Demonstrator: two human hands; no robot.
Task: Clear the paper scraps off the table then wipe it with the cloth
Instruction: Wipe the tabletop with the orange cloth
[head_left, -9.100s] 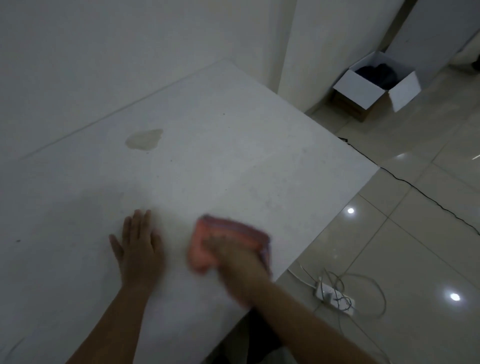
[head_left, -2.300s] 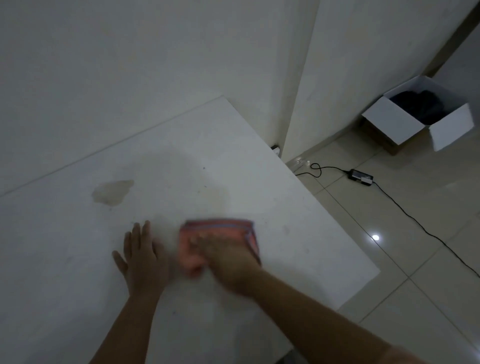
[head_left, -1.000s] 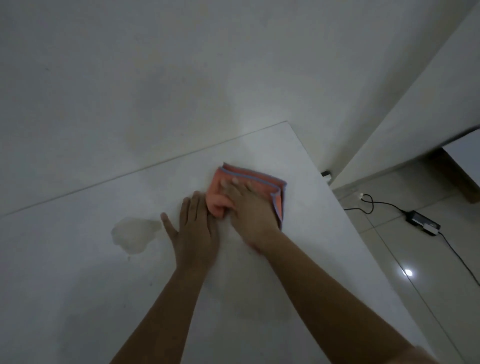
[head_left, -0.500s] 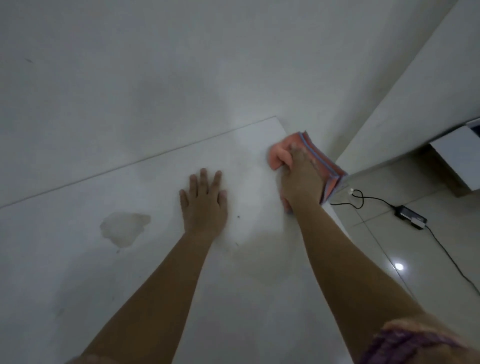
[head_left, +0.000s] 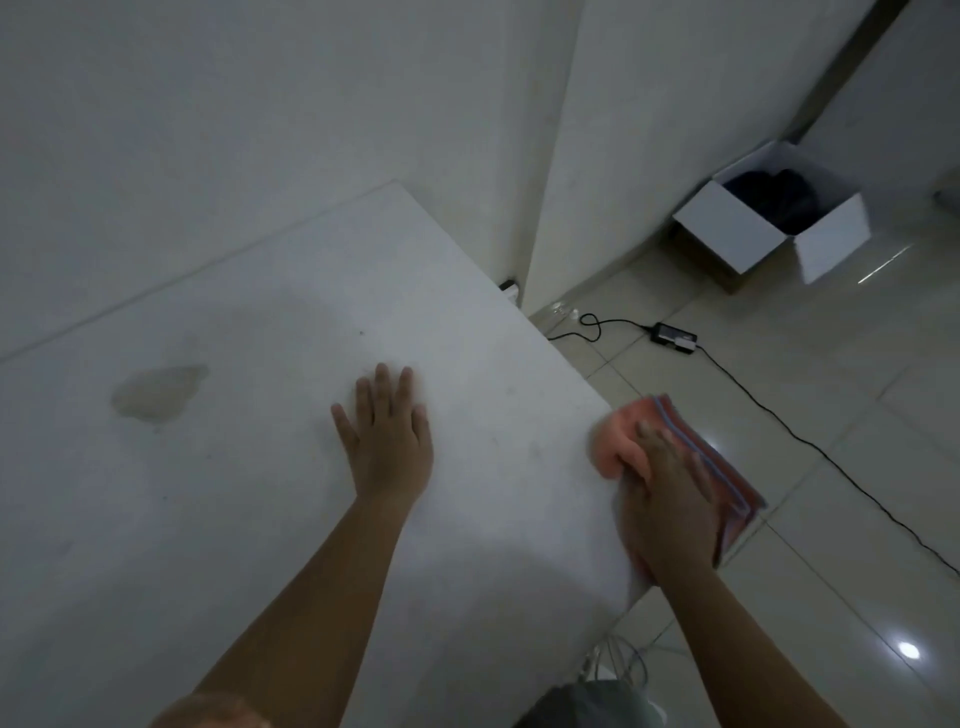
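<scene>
My left hand (head_left: 387, 441) lies flat on the white table (head_left: 260, 519), fingers straight and slightly spread. My right hand (head_left: 667, 499) presses the pink cloth (head_left: 623, 441) against the table's right edge, part of it overhanging the floor

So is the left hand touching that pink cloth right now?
Apart. The head view shows the left hand flat on the table, with bare tabletop between it and the cloth under the right hand.
</scene>
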